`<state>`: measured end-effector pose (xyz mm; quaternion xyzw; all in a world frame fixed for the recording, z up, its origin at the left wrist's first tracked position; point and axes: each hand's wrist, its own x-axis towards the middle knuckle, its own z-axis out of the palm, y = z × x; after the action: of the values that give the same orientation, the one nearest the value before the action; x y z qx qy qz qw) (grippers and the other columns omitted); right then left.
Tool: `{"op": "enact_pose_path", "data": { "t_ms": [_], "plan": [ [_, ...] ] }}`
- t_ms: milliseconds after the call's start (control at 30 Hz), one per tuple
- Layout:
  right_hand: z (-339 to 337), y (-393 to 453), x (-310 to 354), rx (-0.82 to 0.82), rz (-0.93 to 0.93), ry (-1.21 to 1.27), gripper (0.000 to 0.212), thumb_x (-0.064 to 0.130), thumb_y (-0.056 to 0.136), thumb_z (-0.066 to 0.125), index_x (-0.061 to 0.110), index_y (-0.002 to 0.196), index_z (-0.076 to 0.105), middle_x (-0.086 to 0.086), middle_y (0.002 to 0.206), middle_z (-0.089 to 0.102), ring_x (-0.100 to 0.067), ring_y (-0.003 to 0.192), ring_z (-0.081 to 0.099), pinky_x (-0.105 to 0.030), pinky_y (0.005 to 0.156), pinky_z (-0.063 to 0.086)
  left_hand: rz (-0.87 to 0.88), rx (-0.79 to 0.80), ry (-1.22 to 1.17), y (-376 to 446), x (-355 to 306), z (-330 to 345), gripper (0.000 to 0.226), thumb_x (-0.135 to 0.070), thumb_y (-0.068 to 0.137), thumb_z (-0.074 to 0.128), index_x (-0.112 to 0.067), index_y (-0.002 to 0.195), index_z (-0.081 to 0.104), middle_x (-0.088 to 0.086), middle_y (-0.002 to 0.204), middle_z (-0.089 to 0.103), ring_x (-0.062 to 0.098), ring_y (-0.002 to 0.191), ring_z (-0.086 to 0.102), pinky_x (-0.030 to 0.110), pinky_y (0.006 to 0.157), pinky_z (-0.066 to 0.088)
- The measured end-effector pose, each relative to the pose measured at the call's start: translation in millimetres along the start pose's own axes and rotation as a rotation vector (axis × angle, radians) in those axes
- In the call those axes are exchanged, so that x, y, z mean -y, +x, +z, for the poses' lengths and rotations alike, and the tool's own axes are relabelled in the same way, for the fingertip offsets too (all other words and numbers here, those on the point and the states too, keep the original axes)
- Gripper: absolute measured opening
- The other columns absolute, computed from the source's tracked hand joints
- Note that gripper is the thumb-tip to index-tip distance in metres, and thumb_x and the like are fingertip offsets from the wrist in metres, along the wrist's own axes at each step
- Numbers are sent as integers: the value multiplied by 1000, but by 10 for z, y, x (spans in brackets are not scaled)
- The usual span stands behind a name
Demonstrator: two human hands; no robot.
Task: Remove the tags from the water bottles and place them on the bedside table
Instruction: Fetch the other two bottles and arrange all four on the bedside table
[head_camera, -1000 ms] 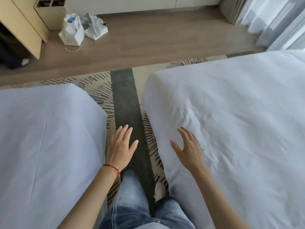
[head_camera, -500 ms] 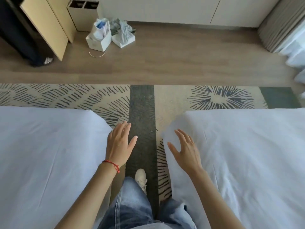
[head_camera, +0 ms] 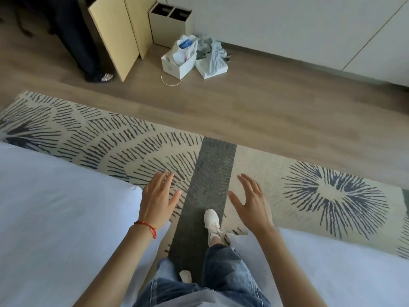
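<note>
No water bottle, tag or bedside table is in view. My left hand [head_camera: 158, 199], with a red string at the wrist, is held out over the corner of the left bed, fingers spread and holding nothing. My right hand [head_camera: 252, 201] hangs open over the patterned rug, just past the foot of the right bed, also holding nothing. Between them my legs in blue jeans and a white shoe [head_camera: 212, 222] stand on the rug's dark stripe.
White-sheeted beds lie at left [head_camera: 55, 218] and right [head_camera: 343, 267] with a narrow aisle between. Ahead on the wood floor sit white boxes with bags and cloth [head_camera: 190, 58], a twin-compartment bin [head_camera: 169, 23], a yellow cabinet panel [head_camera: 115, 34] and a dark-clothed person's leg [head_camera: 81, 41].
The view has advanced along the aisle toward the foot of the beds. The right bed has slid back out from under my right hand, and the boxes on the floor look nearer.
</note>
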<state>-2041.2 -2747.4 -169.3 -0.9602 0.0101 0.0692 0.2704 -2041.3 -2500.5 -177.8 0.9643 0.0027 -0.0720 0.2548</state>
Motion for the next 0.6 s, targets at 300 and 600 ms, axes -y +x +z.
{"op": "enact_pose_path", "data": {
  "t_ms": [300,600],
  "plan": [
    [-242,1984,474,175,-294,-102,59,50,90,46,18,139,37,-4,147,38,-22,134,35,-39,107,33,-259,-155,-24,1121,79,-371,55,-34,92,47,-9,139,34,15,148,32,29,140,23,49,112,25],
    [432,3073,1753,353,-613,-117,58,49,90,47,18,138,39,-3,146,40,-22,133,38,-44,104,40,-528,-307,-79,1593,890,-872,51,-32,92,49,-6,135,39,17,144,38,32,136,30,47,111,30]
  ]
}}
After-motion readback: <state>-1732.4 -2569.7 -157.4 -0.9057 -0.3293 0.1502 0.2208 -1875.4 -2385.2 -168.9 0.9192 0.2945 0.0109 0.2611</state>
